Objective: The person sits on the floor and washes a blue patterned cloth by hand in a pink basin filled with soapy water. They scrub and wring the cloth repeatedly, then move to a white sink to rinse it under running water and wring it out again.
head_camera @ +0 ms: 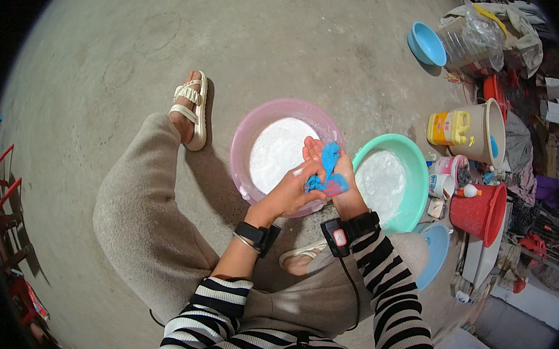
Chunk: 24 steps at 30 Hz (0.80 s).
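Note:
Both of my hands are together over the right part of a pink plastic basin (240,144), which contains white foamy liquid (279,150). A small blue cloth (330,158) with a pink patch lies across the palm of my right hand (347,176), its fingers extended. My left hand (292,189) pinches the lower, bunched part of this cloth, and a fleck of white foam sits on its back. Just right of the pink basin stands a mint-green basin (417,183), also with whitish, foamy liquid (380,182) in it.
A light-blue basin (435,258) is partly behind my right knee. At right stand a red bucket (471,209), a beige bucket (479,133) and a yellow jug (448,127). A small blue basin (426,43) sits farther off. Red chair frames (5,187) edge the left side.

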### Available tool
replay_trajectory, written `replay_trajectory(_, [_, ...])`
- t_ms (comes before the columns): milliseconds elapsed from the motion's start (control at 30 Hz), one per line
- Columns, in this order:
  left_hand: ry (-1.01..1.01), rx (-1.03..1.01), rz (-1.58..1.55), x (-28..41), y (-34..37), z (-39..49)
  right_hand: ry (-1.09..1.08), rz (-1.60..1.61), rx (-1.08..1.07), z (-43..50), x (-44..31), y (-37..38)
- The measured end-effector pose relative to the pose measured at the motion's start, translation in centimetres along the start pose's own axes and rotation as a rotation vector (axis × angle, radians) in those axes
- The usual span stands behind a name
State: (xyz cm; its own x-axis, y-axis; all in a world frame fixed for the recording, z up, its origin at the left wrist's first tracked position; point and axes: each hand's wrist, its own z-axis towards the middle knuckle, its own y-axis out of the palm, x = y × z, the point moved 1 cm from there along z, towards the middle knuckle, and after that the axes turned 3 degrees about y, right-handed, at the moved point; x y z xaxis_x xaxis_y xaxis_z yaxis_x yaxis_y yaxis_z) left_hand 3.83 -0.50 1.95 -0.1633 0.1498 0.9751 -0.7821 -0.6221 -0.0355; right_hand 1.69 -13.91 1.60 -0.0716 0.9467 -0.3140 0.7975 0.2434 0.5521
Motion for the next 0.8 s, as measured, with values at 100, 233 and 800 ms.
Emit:
replay_trajectory(100, [-0.032, 0.1, 0.073, -0.8, 0.0, -0.4, -0.027, -0.092, -0.076, -0.2, 0.5, 0.2])
replay_trajectory(233, [-0.164, 0.187, 0.033, -1.6, 0.3, -1.0, -0.067, -0.264, -0.16, -0.4, 1.0, 0.6])
replay_trajectory(800, [-0.594, 0.628, -0.694, -4.8, -0.8, -1.1, -0.793, -1.24, -0.327, -1.4, 4.4, 0.4])
